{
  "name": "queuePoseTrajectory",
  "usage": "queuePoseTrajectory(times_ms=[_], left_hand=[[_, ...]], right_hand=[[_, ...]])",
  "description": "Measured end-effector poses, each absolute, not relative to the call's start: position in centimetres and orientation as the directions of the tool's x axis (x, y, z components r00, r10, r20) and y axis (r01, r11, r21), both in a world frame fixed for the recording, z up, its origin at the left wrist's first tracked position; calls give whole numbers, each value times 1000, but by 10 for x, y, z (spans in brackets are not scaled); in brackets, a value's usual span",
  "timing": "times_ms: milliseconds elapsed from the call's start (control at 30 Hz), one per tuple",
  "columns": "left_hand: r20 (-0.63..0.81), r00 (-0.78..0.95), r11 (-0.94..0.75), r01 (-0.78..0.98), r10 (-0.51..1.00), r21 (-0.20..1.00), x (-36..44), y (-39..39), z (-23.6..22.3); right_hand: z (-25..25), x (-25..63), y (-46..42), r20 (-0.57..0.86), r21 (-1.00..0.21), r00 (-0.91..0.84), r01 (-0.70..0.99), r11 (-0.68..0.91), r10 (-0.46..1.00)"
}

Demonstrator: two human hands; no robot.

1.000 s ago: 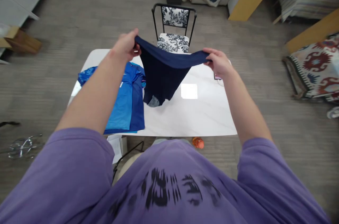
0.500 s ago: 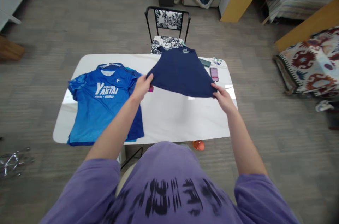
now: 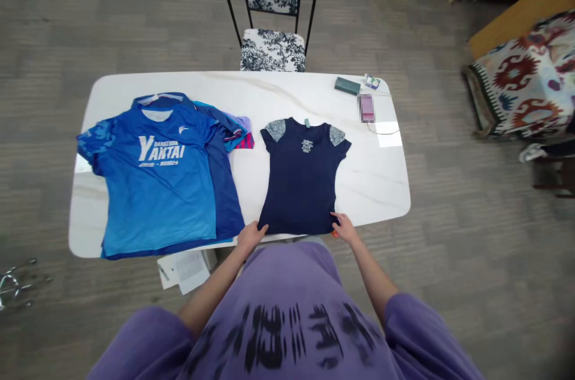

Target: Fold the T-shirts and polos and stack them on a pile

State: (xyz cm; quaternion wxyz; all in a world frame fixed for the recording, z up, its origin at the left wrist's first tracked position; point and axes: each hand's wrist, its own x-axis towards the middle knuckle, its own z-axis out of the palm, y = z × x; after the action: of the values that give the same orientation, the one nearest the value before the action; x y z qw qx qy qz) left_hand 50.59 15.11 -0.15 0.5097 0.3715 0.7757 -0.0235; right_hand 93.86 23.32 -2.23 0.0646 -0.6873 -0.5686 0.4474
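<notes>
A navy T-shirt [image 3: 300, 182] with grey patterned shoulders lies spread on the white table [image 3: 368, 182], its collar pointing away from me and its hem at the near edge. My left hand [image 3: 250, 236] pinches the left corner of that hem. At the right corner, my right hand [image 3: 344, 228] grips the hem between thumb and fingers. Left of the navy shirt lies a blue "Yantai" T-shirt [image 3: 162, 194], flat on top of other shirts whose darker blue and pink edges stick out at its right side.
On the table's far right are a dark green case [image 3: 347, 86], a pinkish phone [image 3: 366, 108] with a cable, and a small packet [image 3: 372, 81]. A patterned chair [image 3: 273, 50] stands beyond the far edge. Papers [image 3: 185, 270] show below the near left edge.
Both hands have come down and towards me with the navy T-shirt. Held up in the air before, it now rests flat on the table. My view has tilted further down.
</notes>
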Motion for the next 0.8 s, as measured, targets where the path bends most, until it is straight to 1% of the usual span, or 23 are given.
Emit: queuePoseTrajectory(times_ms=[33, 67, 100, 167, 233, 300, 333, 400, 467, 533, 633, 733, 800], left_hand=[[-812, -222, 713, 634, 539, 300, 501, 147, -3], [-792, -243, 688, 669, 561, 282, 497, 148, -5], [-747, -252, 645, 706, 616, 294, 493, 156, -8], [-606, -221, 520, 767, 764, 376, 489, 192, -18], [-453, -172, 402, 781, 875, 478, 491, 253, -34], [-318, -132, 300, 769, 939, 565, 499, 330, -55], [-242, -108, 236, 765, 964, 598, 504, 369, -66], [-156, -66, 149, 782, 985, 605, 515, 440, -90], [-183, -52, 147, 818, 982, 556, 522, 492, -112], [-256, -84, 204, 845, 963, 493, 524, 524, -129], [-323, -165, 298, 857, 932, 421, 519, 542, -143], [-340, -213, 340, 863, 916, 374, 513, 549, -147], [-354, -228, 355, 867, 907, 350, 512, 555, -146]], right_hand=[[-23, 941, 232, -537, -563, -14, 750, -346, 843], [-24, 943, 235, -519, -530, 11, 780, -332, 854], [-26, 942, 245, -488, -501, 21, 812, -299, 873], [-34, 936, 283, -393, -471, -30, 865, -173, 919], [-48, 922, 344, -284, -476, -138, 879, -15, 949], [-67, 903, 416, -202, -479, -218, 873, 98, 955], [-78, 893, 451, -182, -459, -245, 878, 138, 952], [-101, 876, 515, -185, -388, -273, 903, 185, 944], [-125, 866, 563, -224, -314, -277, 928, 200, 934], [-147, 863, 595, -252, -267, -278, 941, 209, 927], [-169, 866, 621, -241, -221, -299, 943, 247, 924], [-179, 867, 637, -230, -168, -320, 943, 286, 919], [-180, 866, 649, -236, -156, -335, 940, 305, 912]])
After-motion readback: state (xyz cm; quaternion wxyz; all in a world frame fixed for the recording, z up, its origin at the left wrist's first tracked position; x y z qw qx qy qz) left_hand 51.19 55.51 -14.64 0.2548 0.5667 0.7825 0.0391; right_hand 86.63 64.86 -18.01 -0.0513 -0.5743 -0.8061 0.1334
